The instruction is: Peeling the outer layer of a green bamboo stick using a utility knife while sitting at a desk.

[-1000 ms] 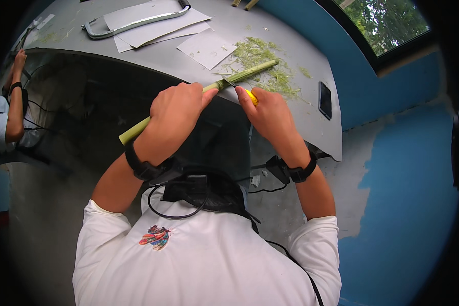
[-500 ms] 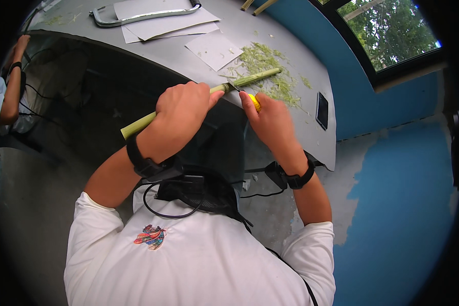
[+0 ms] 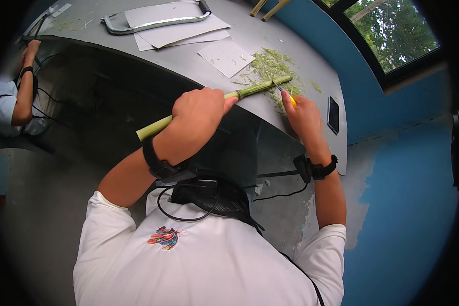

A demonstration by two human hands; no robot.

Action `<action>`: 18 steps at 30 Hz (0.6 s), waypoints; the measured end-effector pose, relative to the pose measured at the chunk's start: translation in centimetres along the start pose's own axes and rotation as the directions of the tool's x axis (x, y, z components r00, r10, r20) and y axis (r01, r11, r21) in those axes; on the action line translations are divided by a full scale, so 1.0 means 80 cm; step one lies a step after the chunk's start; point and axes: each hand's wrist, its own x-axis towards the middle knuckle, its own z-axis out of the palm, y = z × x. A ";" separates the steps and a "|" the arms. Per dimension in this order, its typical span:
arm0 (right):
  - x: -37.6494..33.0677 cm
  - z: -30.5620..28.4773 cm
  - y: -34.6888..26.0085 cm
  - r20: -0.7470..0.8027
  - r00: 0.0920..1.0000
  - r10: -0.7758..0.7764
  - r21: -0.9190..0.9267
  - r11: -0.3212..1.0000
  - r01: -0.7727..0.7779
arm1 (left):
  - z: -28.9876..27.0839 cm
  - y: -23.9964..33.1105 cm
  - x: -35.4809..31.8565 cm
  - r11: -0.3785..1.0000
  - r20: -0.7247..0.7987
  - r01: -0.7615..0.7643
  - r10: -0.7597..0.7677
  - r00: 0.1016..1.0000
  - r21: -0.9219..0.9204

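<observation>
A green bamboo stalk (image 3: 154, 128) slants up to the right, its far end resting over the table. My left hand (image 3: 201, 113) is wrapped round its middle, just short of a node. In my right hand (image 3: 304, 118) is a yellow-handled knife (image 3: 292, 101), its blade against the top of the stalk near the far end. Part of the handle is hidden by my fingers. Pale green shavings (image 3: 273, 65) lie scattered on the table around and beyond that end.
On the grey table (image 3: 181, 60) lie a hacksaw frame (image 3: 158, 24) over white paper sheets (image 3: 183, 36), a smaller sheet (image 3: 224, 57) and a phone (image 3: 333, 116) by the right edge. Another person's arm (image 3: 24, 102) shows at far left. A window (image 3: 392, 33) is at upper right.
My right hand has slid the knife outward along the bamboo, from near the node toward the far end. The left hand keeps its grip; the whole view has shifted slightly.
</observation>
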 end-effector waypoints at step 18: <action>-0.039 -0.037 -0.001 -0.009 0.989 -0.146 0.313 0.939 0.142 | -0.007 0.067 0.002 0.998 -0.069 -0.007 0.011 0.998 0.064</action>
